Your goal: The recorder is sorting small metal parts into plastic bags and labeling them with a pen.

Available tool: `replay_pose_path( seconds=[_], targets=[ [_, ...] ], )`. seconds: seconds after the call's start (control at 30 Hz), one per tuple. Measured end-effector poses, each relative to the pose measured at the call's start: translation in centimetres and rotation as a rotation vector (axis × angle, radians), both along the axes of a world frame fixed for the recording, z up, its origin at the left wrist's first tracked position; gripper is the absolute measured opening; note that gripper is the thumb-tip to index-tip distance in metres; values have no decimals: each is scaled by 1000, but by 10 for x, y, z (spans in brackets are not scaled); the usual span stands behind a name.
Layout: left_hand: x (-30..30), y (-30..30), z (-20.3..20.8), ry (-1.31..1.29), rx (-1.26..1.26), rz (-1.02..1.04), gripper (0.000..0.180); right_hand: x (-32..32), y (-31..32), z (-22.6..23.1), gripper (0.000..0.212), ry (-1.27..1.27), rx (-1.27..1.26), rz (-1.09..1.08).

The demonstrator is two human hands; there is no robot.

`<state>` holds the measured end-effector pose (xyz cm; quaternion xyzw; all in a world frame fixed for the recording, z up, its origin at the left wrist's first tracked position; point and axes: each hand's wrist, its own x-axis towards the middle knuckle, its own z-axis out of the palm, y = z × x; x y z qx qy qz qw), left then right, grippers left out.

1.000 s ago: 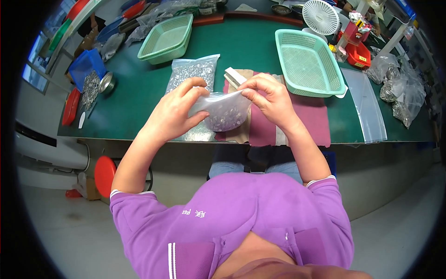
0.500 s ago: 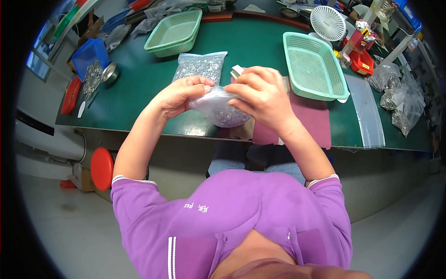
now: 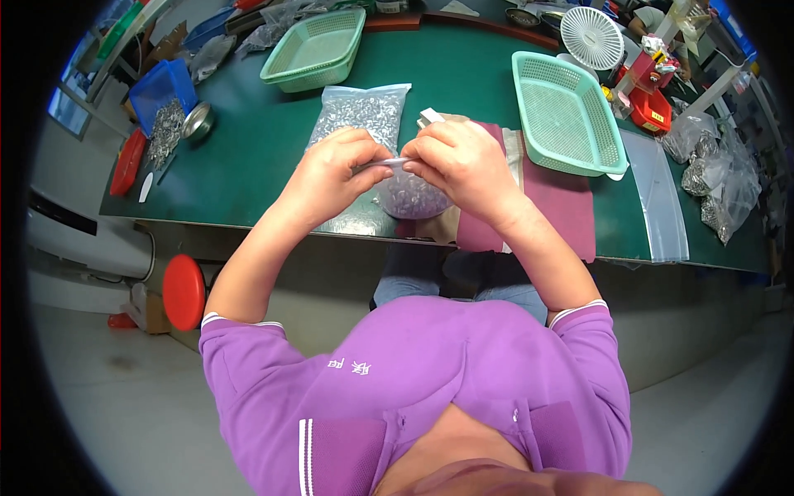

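The left hand [image 3: 337, 172] is clamped on the top edge of a clear bag [image 3: 409, 197], thumb and fingers pinching it, and the right hand [image 3: 465, 165] pinches the same edge just beside it, so that the fingertips of the two nearly meet. The clear bag is at the near middle of the surface [image 3: 451, 66], on the near side of a filled bag [image 3: 364, 107] and by the left part of a purple cloth [image 3: 561, 207]. Small parts show inside the clear bag, so its filling seems done, at least in part. Its mouth looks drawn together under the fingers, but whether it is closed along its whole width cannot be told, as the hands cover much of it. The filled bag lies just beyond, packed with small silvery parts, and neither hand appears to grip it. Not bagged, as far as shows, is a loose pile of metal parts [image 3: 167, 132] at the left, by a blue bin [image 3: 157, 89]; to the right, a flat plastic sheet [image 3: 657, 198] lies beside a green basket [image 3: 571, 116]
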<state>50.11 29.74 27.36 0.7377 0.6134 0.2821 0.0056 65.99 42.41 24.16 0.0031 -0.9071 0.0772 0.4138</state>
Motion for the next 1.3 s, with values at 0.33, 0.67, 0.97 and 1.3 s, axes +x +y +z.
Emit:
replay_pose_path(
  seconds=[0.33, 0.67, 0.97, 1.3],
  targets=[
    [-15, -3, -44, -700, 191, -59, 100, 41, 29, -33, 81, -159, -1284, 334],
    [15, 11, -129, -588, 337, -44, 18, 18, 21, -98, 19, 32, -551, 152],
    [61, -4, -118, -1006, 431, 344, 23, 36, -13, -85, 16, 28, -831, 126],
    [54, 3, -117, -751, 339, 608, 21, 23, 0, -99, 28, -66, -1377, 64]
  ],
)
